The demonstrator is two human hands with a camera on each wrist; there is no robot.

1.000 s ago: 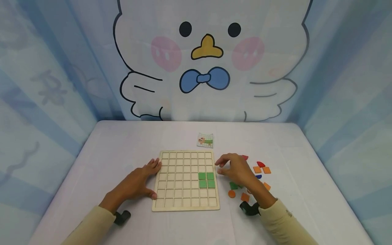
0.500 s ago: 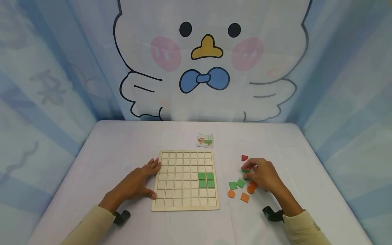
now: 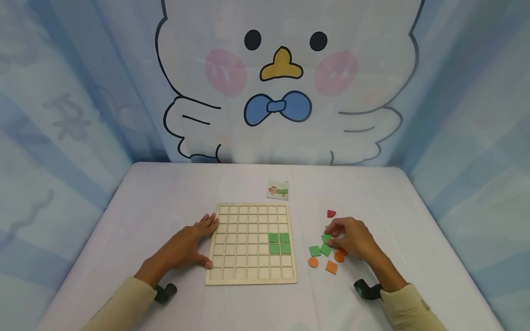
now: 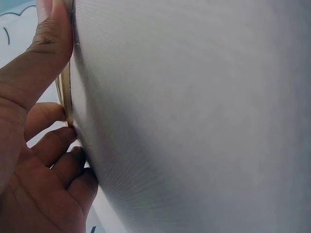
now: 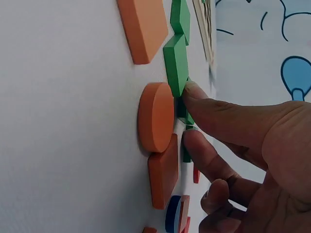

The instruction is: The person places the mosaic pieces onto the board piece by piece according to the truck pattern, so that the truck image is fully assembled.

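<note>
My left hand (image 3: 190, 243) lies at the left edge of a pale wooden grid board (image 3: 250, 282), fingers spread, with fingertips and thumb touching its side. Green square tiles (image 3: 285, 248) fill a two-by-two block near the board's right edge. Right of the board, my right hand (image 3: 354, 236) reaches low over loose pieces. Its thumb and index finger pinch a green square tile (image 3: 326, 238) at table level, among other green tiles (image 3: 314, 251). In the right wrist view, the thumb (image 5: 209, 109) overlaps the end of a nearer green tile (image 5: 176, 65).
A small printed picture card (image 3: 277, 189) lies behind the board. Around the right hand are orange round pieces (image 3: 313, 262), an orange square (image 3: 331, 267) and a red piece (image 3: 331, 214). A blue piece (image 5: 172, 213) shows in the right wrist view. A patterned curtain (image 3: 281, 138) closes off the back.
My right hand has moved from the board's right edge to the loose pieces and, since half a second ago, shifted slightly with a green tile. The left hand stays put.
</note>
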